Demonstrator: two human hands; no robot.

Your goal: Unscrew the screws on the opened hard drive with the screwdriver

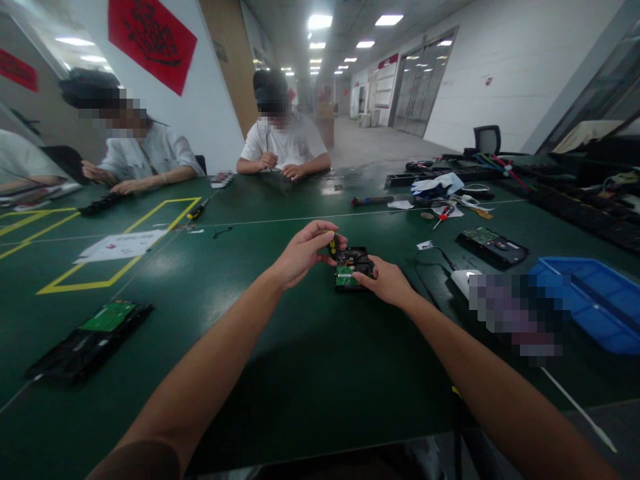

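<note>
In the middle of the table lies a hard drive (353, 270) with a green circuit board and black metal parts. Around its right edge is my right hand (387, 281), thumb resting on the top near the board. My left hand (309, 252) pinches a short yellow-and-black screwdriver (333, 247) at the drive's upper left corner. The tool stands roughly upright; its tip is too small to make out. Fingers of my left hand partly cover the handle.
Another drive in a black tray (493, 247) lies to the right, near a blue plastic bin (595, 300) and a partly blurred white device (467, 283) with a cable. A similar black unit (90, 340) sits left. A red screwdriver (443, 215) lies farther back. Co-workers sit opposite.
</note>
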